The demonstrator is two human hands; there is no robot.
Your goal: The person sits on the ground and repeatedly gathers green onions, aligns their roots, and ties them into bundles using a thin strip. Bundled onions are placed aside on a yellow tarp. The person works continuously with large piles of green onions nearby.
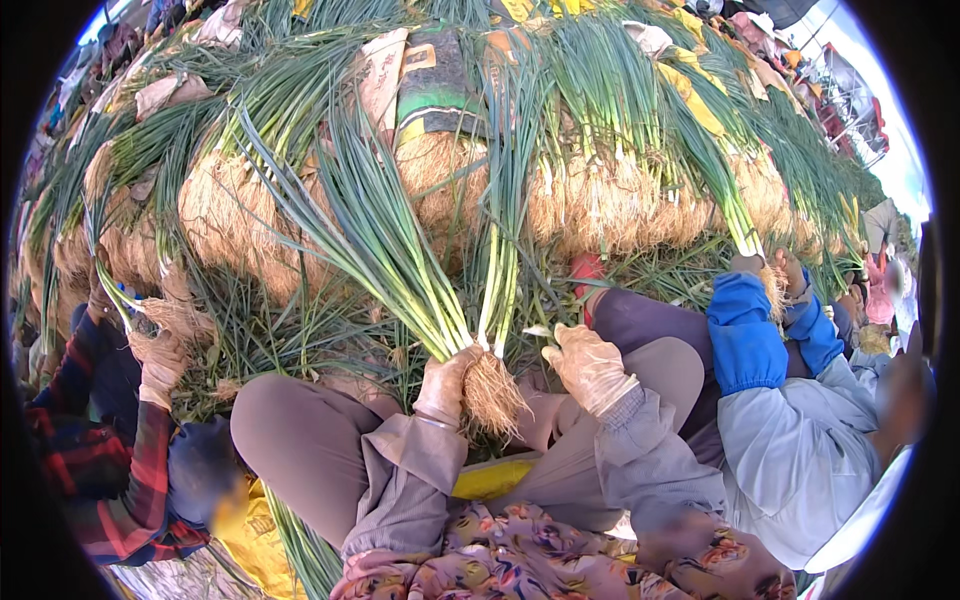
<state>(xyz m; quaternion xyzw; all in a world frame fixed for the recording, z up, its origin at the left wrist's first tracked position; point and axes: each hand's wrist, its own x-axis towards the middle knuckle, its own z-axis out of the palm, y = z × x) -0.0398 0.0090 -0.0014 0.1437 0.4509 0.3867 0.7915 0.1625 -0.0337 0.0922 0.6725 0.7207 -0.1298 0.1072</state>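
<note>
My left hand (450, 379), in a thin pale glove, is closed around the white lower stems of a bunch of green onions (420, 277). Its leaves fan up and away in two sprays, one leaning left and one nearly upright. A tangle of tan roots (491, 394) hangs down beside my fingers. Just right of the bunch, my gloved right hand (589, 364) is raised with its fingers curled, apart from the stems. A small whitish scrap (536, 330) shows at its fingertips; whether the fingers grip it is unclear.
A long heap of green onions (607, 195) lies ahead, roots facing me. Loose leaves (337, 345) litter the ground. At right, a person in blue sleeves (746, 330) holds onions; at left, a person in plaid (150, 480) does too. More onions (304, 540) lie beside my left knee.
</note>
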